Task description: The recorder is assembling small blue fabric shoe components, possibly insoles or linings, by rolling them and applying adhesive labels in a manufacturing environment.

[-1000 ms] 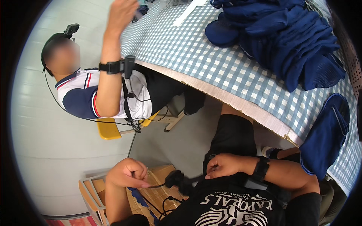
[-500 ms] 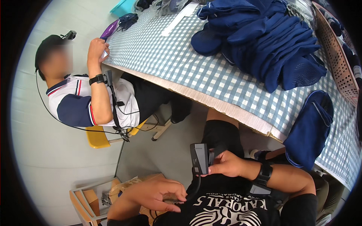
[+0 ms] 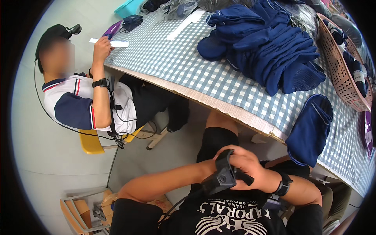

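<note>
A small black camera (image 3: pixel 221 180) with a round lens and a cable sits at my left wrist, its black strap (image 3: pixel 224 159) looped over it. My right hand (image 3: pixel 250 166), with a black band (image 3: pixel 284 184) on its wrist, is closed at the strap, and a dark strap end sticks out by its palm. Reaching in from the left, my left hand (image 3: pixel 213 166) meets the right one in front of my lap. Its fingers are mostly hidden behind the strap and the right hand.
A checked-cloth table (image 3: pixel 176 68) carries a heap of navy fabric slippers (image 3: pixel 270 51), a single navy slipper (image 3: pixel 311 129) near the edge and a pink perforated basket (image 3: pixel 340 70). To the left, a seated co-worker (image 3: pixel 86 98) holds a white strip (image 3: pixel 119 44). A wooden-and-metal frame (image 3: pixel 74 211) stands lower left.
My left hand has moved right and up to meet my right hand. The camera, earlier held out in my right hand, is now turned and at my left wrist. The co-worker's white strip has swung into view.
</note>
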Demonstrator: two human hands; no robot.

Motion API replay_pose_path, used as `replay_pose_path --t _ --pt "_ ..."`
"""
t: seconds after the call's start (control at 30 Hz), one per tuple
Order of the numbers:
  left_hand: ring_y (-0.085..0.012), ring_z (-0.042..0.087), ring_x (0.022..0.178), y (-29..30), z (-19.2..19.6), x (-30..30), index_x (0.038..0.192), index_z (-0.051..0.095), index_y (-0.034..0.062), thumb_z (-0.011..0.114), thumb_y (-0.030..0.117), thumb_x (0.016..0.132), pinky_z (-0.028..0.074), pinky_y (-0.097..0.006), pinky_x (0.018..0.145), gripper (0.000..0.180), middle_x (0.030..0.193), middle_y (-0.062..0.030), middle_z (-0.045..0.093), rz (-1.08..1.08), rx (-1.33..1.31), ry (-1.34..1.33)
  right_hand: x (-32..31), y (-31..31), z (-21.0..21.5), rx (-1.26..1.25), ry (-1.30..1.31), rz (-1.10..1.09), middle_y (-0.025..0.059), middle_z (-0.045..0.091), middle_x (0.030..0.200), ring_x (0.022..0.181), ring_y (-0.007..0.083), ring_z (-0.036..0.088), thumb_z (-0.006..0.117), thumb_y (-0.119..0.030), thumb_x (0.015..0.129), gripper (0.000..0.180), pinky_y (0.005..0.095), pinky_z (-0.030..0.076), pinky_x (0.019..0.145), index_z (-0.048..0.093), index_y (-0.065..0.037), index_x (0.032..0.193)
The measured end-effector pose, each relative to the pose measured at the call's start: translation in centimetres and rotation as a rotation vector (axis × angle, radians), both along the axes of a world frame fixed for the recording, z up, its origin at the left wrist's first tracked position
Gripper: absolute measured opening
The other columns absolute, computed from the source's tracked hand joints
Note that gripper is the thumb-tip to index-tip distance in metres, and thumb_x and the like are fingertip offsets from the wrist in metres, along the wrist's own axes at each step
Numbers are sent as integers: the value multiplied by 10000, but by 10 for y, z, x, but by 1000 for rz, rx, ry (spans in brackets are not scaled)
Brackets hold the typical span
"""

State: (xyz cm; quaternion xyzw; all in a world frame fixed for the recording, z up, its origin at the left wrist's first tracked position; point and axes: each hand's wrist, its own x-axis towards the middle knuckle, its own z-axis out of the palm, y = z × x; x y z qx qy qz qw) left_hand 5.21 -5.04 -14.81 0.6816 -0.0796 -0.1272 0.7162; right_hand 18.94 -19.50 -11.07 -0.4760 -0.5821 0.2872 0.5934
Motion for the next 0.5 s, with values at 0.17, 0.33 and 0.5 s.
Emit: replay_pose_path --t 0.17,0.33,0.5 --pt "-214 652 988 -5 14 44 1085 637 42 721 35 774 516 -355 821 322 1035 -87 679 -105 423 -301 25 -16 14 168 -424 -204 165 640 1146 820 323 669 727 -265 735 286 391 544 684 687 -35 899" --pt "-106 615 967 -20 32 49 1120 593 39 678 86 867 495 -253 758 271 1022 -38 635 182 -75 328 27 -37 10 96 -472 -286 158 631 1169 843 326 661 716 -308 749 362 396 540 708 707 -14 961" --pt "-139 613 965 -15 44 34 1232 473 27 626 145 918 516 -273 758 368 1072 -60 585 218 -481 380 21 -51 8 35 -359 -405 156 625 1154 897 347 661 718 -323 763 384 413 546 750 688 -5 977"
